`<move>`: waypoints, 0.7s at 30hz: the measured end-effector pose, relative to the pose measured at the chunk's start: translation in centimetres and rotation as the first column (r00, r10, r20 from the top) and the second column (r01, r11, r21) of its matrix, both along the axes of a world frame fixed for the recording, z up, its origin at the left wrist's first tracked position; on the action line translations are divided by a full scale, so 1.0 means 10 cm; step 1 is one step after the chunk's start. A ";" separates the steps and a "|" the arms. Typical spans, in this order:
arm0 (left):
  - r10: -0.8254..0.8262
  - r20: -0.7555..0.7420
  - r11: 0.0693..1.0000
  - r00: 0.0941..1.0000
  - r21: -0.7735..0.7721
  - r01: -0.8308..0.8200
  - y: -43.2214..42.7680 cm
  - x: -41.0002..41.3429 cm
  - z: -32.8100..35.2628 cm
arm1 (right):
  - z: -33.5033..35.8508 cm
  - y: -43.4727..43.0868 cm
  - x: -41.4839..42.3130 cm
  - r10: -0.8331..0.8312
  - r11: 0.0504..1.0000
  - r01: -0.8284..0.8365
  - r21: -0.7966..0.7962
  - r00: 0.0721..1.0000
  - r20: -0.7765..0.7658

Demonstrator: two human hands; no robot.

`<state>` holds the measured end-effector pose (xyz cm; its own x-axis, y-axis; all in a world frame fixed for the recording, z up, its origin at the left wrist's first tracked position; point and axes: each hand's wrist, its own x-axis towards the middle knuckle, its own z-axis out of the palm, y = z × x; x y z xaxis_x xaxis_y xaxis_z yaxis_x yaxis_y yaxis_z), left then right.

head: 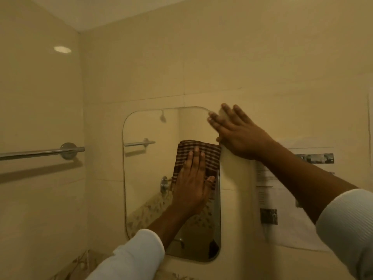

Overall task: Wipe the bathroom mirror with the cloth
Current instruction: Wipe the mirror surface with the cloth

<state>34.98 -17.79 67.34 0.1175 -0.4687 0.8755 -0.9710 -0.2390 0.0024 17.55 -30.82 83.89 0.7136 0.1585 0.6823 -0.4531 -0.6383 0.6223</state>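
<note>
Left hand (191, 178) is coming out of its white sleeve (137, 253), fingers straight and thumb spread, pressing the striped brown cloth (203, 150) flat against the mirror (149, 168) near its right edge, about halfway up. Right hand (236, 134) is lying flat too, gripping nothing, bracing at the mirror's top right corner. That cloth is looking soft, light and floppy, so a broad palm is probably holding it best; the glass is likely slick and fragile, asking for even pressure. Towel bar (40, 152) is sitting beyond the mirror's left edge
</note>
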 end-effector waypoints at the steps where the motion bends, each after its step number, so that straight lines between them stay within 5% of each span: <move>1: 0.019 0.002 1.000 1.000 -0.022 -0.019 -0.01 0.00 0.01 | 0.02 -0.07 -0.08 0.011 1.000 -0.011 0.002 1.000 0.020; 11: 0.203 0.318 0.978 0.926 -0.107 -0.178 0.00 0.08 0.40 | -0.07 -0.10 -0.21 0.051 0.996 -0.038 -0.084 0.987 0.150; 21: 0.069 0.278 0.995 0.958 -0.094 -0.044 -0.13 0.13 1.05 | -0.09 -0.09 -0.22 0.071 0.993 -0.047 -0.111 0.974 0.217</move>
